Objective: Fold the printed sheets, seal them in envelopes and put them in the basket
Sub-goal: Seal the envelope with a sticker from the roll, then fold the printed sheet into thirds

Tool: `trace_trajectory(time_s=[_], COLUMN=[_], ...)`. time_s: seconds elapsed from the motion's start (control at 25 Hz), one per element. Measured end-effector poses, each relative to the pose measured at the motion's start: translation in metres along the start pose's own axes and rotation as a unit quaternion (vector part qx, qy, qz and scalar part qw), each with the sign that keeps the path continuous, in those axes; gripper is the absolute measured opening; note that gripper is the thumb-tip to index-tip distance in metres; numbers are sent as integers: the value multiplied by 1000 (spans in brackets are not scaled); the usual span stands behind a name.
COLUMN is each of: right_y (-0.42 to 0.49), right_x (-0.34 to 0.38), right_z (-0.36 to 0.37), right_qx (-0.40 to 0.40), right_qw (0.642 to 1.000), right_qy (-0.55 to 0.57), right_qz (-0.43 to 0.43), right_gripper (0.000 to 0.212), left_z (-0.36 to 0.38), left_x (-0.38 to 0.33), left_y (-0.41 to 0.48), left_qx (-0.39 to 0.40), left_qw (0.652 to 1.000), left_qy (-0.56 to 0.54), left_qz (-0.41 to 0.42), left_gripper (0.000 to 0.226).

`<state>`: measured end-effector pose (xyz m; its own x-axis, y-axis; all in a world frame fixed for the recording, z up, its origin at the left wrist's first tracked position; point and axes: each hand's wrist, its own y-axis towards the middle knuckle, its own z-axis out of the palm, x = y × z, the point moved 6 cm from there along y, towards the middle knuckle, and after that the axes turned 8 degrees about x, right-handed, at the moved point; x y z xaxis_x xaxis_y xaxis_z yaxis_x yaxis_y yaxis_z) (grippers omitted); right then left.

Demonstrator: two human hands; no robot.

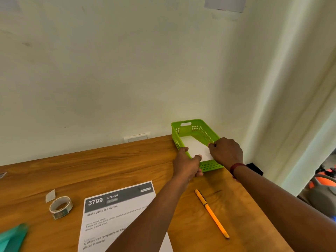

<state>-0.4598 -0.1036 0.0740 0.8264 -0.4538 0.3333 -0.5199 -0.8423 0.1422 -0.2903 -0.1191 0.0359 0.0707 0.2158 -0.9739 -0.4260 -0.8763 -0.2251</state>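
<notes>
while lowering into the green basket (211,167), white envelope (195,147) lies flat, long axis running from near rim toward far handle slot, parallel with basket's length. pinched at near end from both sides: left hand (187,165) closed on near-left corner, thumb on top; right hand (226,151) closed on right edge. equally near. next, probably just letting go. one printed sheet (116,215) unfolded on table (127,160).

one basket (196,130), one envelope (195,147), one printed sheet (116,215), one pencil (211,213), one tape roll (61,206), maybe more unseen.
</notes>
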Motion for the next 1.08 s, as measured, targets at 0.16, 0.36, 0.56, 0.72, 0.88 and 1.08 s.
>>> trace_trajectory(time_s=[0.16,0.36,0.56,0.72,0.88,1.08], right_y=[-17,-45,-81,-121,-161,-208], right_x=[11,48,84,114,146,173], right_z=[-6,-9,3,17,34,76], right_qx=[-35,-65,-64,-50,-19,54], right_qw=[998,982,959,950,950,942], right_qy=[-38,-63,-104,-111,-105,-66], right_qz=[-42,-168,-258,-288,-294,-324], right_gripper=[37,38,49,55,60,70], left_z=[-5,-19,-49,-86,-123,-166], left_x=[1,-15,-25,-11,5,46], left_y=[-6,-21,-52,-85,-122,-167], left_qx=[-7,-50,-87,-117,-118,-88], left_qw=[1000,968,904,850,799,768], left_qy=[24,220,378,481,558,608], left_qz=[11,107,181,182,191,182], left_gripper=[54,60,61,61,62,65])
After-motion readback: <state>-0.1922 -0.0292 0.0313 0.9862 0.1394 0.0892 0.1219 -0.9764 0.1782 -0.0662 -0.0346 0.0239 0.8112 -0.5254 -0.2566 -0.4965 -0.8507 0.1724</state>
